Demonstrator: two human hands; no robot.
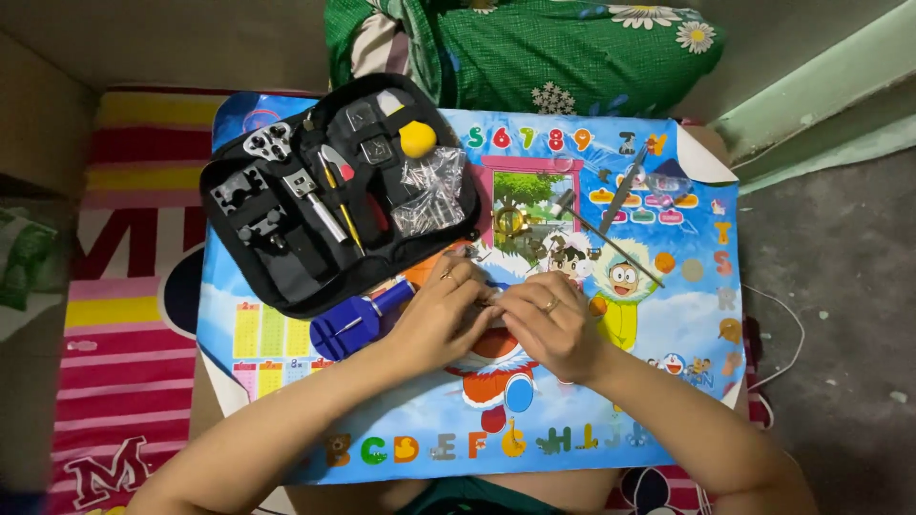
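Both forearms reach in over the cartoon poster (592,420) on the tabletop. The left hand (441,310) and right hand (551,322) meet just below the open black tool case (286,267), fingers pinched on something small and mostly hidden; a blue tool (358,319) lies beside the left hand. Loose small parts near the case could get knocked away

Black tool case (286,257), blue cartoon mat (668,324)

1. A small clear plastic bag (431,194) of metal bits lies on my open black tool case (286,277), at its right side.
2. No labels, signs or screens around.
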